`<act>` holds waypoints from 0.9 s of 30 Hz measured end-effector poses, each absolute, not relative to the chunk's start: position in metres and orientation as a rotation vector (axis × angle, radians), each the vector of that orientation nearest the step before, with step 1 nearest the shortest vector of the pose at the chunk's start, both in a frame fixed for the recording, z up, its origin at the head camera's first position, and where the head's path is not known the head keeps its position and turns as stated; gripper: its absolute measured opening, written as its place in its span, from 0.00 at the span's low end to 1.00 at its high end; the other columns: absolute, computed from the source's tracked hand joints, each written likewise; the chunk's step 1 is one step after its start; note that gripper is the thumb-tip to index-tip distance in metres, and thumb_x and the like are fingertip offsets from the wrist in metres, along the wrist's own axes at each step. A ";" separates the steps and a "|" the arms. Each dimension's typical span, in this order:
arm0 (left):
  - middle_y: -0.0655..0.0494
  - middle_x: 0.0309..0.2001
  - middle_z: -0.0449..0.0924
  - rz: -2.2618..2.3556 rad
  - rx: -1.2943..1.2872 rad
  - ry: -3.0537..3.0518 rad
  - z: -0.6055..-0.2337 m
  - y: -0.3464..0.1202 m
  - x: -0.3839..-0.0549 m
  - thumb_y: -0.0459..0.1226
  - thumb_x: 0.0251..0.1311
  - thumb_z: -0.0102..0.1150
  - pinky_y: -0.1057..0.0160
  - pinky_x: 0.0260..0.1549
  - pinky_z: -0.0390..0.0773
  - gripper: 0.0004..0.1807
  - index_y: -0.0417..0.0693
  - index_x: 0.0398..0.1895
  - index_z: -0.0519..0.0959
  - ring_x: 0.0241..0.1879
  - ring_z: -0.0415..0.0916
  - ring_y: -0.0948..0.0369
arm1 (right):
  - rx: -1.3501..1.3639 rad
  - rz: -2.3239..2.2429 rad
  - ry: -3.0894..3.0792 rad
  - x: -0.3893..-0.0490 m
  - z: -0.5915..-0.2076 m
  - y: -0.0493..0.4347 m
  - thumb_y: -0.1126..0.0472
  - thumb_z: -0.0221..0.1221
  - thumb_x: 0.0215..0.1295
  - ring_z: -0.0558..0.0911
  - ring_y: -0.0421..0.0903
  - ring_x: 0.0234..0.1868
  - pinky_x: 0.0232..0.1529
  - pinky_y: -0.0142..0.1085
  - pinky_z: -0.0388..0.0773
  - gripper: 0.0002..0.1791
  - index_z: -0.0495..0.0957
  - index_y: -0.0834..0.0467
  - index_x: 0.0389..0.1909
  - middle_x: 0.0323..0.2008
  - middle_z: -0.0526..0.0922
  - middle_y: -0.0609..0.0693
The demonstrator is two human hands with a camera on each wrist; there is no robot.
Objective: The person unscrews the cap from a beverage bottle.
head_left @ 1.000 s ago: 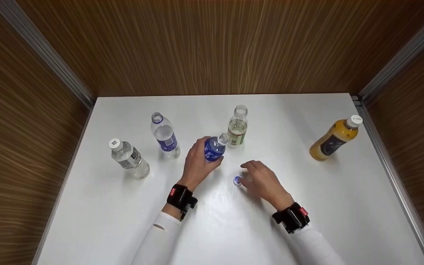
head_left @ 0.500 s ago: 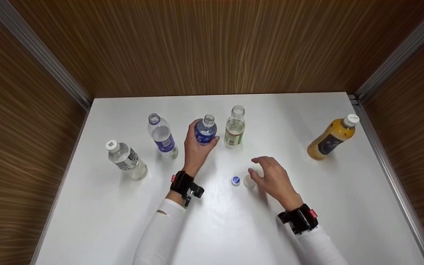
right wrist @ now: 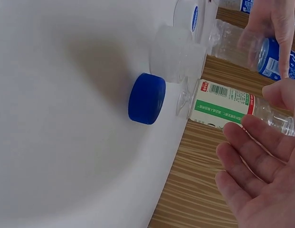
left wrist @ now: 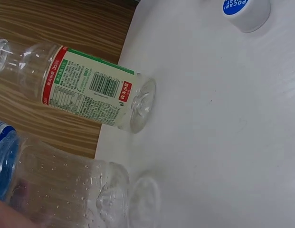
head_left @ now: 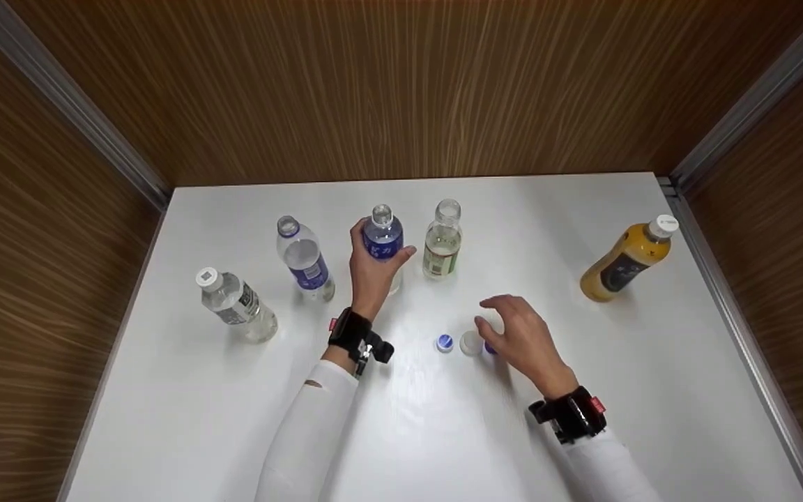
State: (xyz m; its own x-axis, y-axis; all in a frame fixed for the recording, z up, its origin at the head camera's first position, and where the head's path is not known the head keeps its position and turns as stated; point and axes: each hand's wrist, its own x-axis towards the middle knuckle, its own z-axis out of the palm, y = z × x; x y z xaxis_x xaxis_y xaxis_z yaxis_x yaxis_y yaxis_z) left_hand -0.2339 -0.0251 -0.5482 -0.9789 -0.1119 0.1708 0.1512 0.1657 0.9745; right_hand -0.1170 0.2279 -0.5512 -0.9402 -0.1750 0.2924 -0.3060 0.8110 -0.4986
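In the head view, the left hand (head_left: 371, 275) curls round an upright, uncapped clear plastic bottle (head_left: 383, 242), blue-labelled; the right hand (head_left: 525, 341), fingers parted, holds nothing. Left wrist: its droplet-flecked base nears the white table (left wrist: 209, 142). Right wrist: a round blue plastic cap (right wrist: 147, 99) stands near that open-fingered hand.

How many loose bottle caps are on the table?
3 in the head view: a white cap at left, a clear cap in the middle, a blue cap at right, partly behind the right hand. More could be hidden.
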 end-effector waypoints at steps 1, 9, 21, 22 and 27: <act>0.44 0.69 0.70 -1.910 -0.038 -2.229 -0.549 -0.024 -0.236 0.44 0.53 0.80 0.49 0.67 0.68 0.51 0.50 0.75 0.57 0.67 0.70 0.50 | 0.373 0.820 -2.766 -0.117 -0.551 0.228 0.58 0.68 0.66 0.83 0.57 0.54 0.53 0.52 0.81 0.14 0.85 0.62 0.48 0.48 0.86 0.57; 0.43 0.69 0.69 -1.897 -0.016 -2.205 -0.559 -0.020 -0.245 0.42 0.53 0.81 0.50 0.67 0.69 0.50 0.50 0.74 0.57 0.67 0.70 0.50 | 0.371 0.828 -2.779 -0.115 -0.551 0.232 0.58 0.69 0.66 0.82 0.57 0.55 0.54 0.52 0.80 0.13 0.85 0.62 0.47 0.48 0.86 0.56; 0.43 0.73 0.64 -1.914 0.037 -2.205 -0.563 -0.022 -0.251 0.43 0.51 0.82 0.50 0.69 0.66 0.57 0.51 0.79 0.54 0.71 0.66 0.50 | 0.365 0.850 -2.800 -0.115 -0.552 0.233 0.58 0.69 0.66 0.81 0.56 0.56 0.58 0.52 0.78 0.15 0.85 0.63 0.47 0.49 0.85 0.57; 0.43 0.75 0.62 -1.915 0.040 -2.206 -0.563 -0.022 -0.251 0.43 0.50 0.82 0.50 0.70 0.65 0.59 0.51 0.80 0.52 0.72 0.64 0.49 | 0.366 0.847 -2.799 -0.115 -0.552 0.233 0.58 0.69 0.66 0.81 0.56 0.56 0.58 0.52 0.78 0.15 0.85 0.63 0.47 0.49 0.85 0.57; 0.41 0.77 0.56 -1.914 0.050 -2.210 -0.565 -0.023 -0.247 0.44 0.49 0.83 0.50 0.74 0.59 0.68 0.54 0.84 0.42 0.76 0.58 0.50 | 0.391 0.830 -2.766 -0.115 -0.552 0.236 0.59 0.69 0.65 0.81 0.56 0.56 0.57 0.52 0.79 0.14 0.85 0.62 0.47 0.49 0.85 0.57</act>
State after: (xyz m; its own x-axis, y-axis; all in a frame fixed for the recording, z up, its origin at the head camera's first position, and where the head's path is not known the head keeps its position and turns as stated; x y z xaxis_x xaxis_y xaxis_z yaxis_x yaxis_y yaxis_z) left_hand -0.2470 -0.0225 -0.5651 -0.9760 -0.1663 0.1409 0.1157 0.1526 0.9815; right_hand -0.1150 0.2358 -0.5516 -0.9386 -0.1870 0.2899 -0.3157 0.8044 -0.5032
